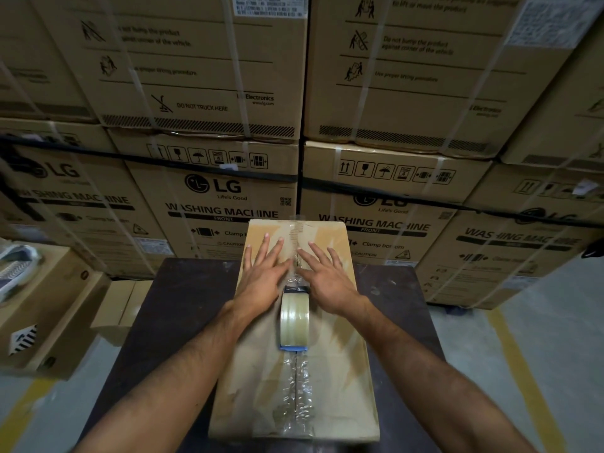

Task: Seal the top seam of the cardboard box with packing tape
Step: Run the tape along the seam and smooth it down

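Your left hand [264,273] and right hand [327,276] lie spread and flat on the cardboard box [340,371], either side of its seam, with the tape roll [294,317] standing between your wrists; the clear tape looks thin, clingy, wrinkle-prone, so take it by the roll's rim.

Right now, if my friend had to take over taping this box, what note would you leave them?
Left hand: open, flat on the box top, left of the seam.
Right hand: open, flat, right of the seam.
Tape roll: standing on edge on the seam at mid-box, held by no one.
The box lies on a dark table.
Done: crinkled clear tape covers the near half of the seam; tape also shows between the hands.
Left: press the far tape flat, check it reaches the far edge, and cut the roll free if it is attached; I cannot tell.
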The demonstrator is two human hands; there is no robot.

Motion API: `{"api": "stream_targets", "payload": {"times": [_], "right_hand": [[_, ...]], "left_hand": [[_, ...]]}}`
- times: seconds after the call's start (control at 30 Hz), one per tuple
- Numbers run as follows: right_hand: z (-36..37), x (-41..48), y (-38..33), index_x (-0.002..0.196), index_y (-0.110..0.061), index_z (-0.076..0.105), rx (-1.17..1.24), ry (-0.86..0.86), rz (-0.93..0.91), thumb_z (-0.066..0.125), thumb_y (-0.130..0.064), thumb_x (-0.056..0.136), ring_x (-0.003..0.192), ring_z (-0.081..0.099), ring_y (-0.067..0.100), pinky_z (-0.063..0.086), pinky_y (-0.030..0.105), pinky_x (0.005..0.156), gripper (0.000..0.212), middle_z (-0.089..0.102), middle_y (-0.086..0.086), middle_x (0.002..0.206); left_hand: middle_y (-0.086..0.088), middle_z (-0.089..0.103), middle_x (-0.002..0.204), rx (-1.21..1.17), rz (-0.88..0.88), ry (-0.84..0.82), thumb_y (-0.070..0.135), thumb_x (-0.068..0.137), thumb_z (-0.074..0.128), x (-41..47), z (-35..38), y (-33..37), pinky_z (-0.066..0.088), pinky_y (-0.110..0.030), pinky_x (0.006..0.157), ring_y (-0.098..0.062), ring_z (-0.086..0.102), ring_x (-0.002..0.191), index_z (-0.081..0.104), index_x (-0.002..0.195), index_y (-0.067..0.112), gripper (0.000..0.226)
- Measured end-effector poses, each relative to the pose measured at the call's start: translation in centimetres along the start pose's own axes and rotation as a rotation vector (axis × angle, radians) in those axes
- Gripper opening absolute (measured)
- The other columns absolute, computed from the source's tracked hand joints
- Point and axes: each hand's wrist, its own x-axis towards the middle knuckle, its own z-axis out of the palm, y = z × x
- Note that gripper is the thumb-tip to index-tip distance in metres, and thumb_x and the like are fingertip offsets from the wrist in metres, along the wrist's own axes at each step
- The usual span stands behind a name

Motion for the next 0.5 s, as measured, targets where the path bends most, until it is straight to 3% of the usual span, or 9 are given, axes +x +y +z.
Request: {"api": "stream_targets", "payload": {"times": [0.07,0.13,0.23,0.33,0.43,0.5], "right_hand": [[-0.3,-0.7,0.3,0.159,-0.025,0.047,0.056,0.017,0.063,0.054,-0.023,0.106,0.167,-0.005,0.031,-0.007,0.060,0.131,0.054,0.014,0.008,0.180],[-0.8,-1.8,0.4,0.160,-0.026,0.044,0.182,0.059,0.178,0.046,-0.034,0.111,0.167,0.001,0.029,0.002,0.061,0.134,0.050,0.018,0.007,0.179],[-1.8,-4.2,-0.9,0.164,-0.026,0.040,0.490,0.159,0.392,0.045,-0.055,0.109,0.164,0.020,0.024,0.023,0.057,0.132,0.063,0.032,0.004,0.175],[-2.1,-6.6,-4.4,0.165,-0.031,0.037,0.707,0.265,0.494,0.039,-0.089,0.092,0.154,0.040,0.019,0.038,0.051,0.125,0.093,0.046,0.000,0.168],[-1.2,-7.3,-8.8,0.168,-0.044,0.017,0.473,0.184,0.495,0.029,-0.100,0.082,0.161,0.029,0.025,0.026,0.060,0.129,0.103,0.033,0.001,0.174],[-0.4,-6.9,-11.2,0.167,-0.048,0.007,0.300,0.140,0.513,0.032,-0.095,0.083,0.165,0.015,0.033,0.014,0.069,0.129,0.100,0.021,0.004,0.179]], "left_hand": [[-0.004,-0.011,0.178,0.012,-0.052,-0.034,0.009,0.096,0.034,-0.9,-0.1,-0.4,-0.023,-0.054,0.126,-0.029,-0.028,0.160,0.023,0.166,0.036,0.076],[-0.003,-0.013,0.178,-0.017,-0.103,-0.034,-0.001,0.098,0.042,-2.2,0.1,-1.0,-0.018,-0.056,0.129,-0.026,-0.027,0.161,0.012,0.168,0.039,0.086],[-0.003,-0.005,0.179,-0.080,-0.152,-0.023,0.014,0.107,0.047,-4.9,1.3,-1.9,-0.009,-0.056,0.133,-0.020,-0.023,0.161,0.017,0.168,0.033,0.071],[-0.004,0.004,0.180,-0.092,-0.185,-0.006,0.025,0.109,0.048,-7.3,3.1,-2.1,-0.010,-0.047,0.132,-0.012,-0.020,0.158,0.027,0.166,0.023,0.061],[-0.005,0.003,0.180,-0.052,-0.203,-0.019,0.035,0.110,0.038,-8.8,4.5,-1.6,-0.013,-0.045,0.133,-0.017,-0.018,0.162,0.026,0.167,0.018,0.061],[-0.004,-0.001,0.180,0.051,-0.197,-0.047,0.040,0.105,0.021,-9.5,5.0,-1.1,-0.015,-0.049,0.133,-0.020,-0.019,0.163,0.018,0.168,0.018,0.067]]}}
